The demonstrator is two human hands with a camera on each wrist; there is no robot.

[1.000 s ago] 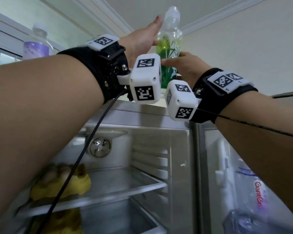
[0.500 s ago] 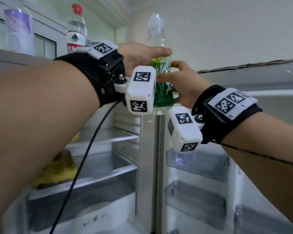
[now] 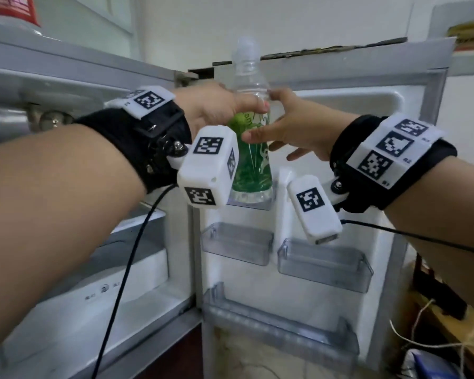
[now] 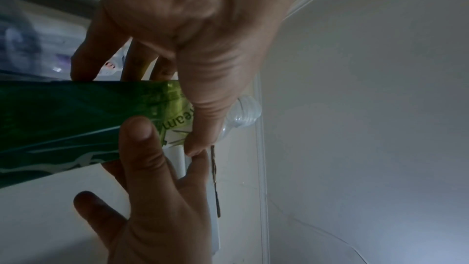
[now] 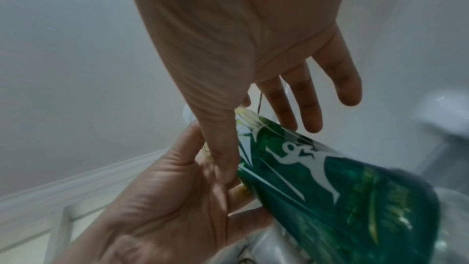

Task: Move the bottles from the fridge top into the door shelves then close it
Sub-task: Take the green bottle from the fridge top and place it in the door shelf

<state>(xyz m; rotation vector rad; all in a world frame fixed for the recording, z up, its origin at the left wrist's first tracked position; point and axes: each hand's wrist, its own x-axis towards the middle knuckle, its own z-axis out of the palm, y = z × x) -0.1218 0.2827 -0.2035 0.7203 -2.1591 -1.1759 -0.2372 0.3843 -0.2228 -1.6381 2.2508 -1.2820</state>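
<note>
A clear bottle with a green label (image 3: 251, 160) stands upright against the open fridge door, its base down in the upper left door shelf (image 3: 257, 205). Whether it rests on the shelf floor I cannot tell. My left hand (image 3: 241, 105) grips it at the shoulder, thumb across the front (image 4: 200, 119), fingers round the back. My right hand (image 3: 271, 119) touches its right side with straight, spread fingers. In the right wrist view, the right thumb (image 5: 223, 148) lies along the label (image 5: 342, 188) beside the left palm (image 5: 164, 198).
A red-labelled bottle (image 3: 11, 9) stands on the fridge top at the upper left. Below the green bottle, the door holds two small clear shelves (image 3: 236, 247) (image 3: 323, 266) and a long bottom shelf (image 3: 279, 332). The fridge body and its drawer (image 3: 137, 269) are at left. Loose cables (image 3: 435, 337) lie at lower right.
Both hands have brought the green bottle down from the fridge top to the door's upper shelf. The right hand's fingers have loosened and spread.
</note>
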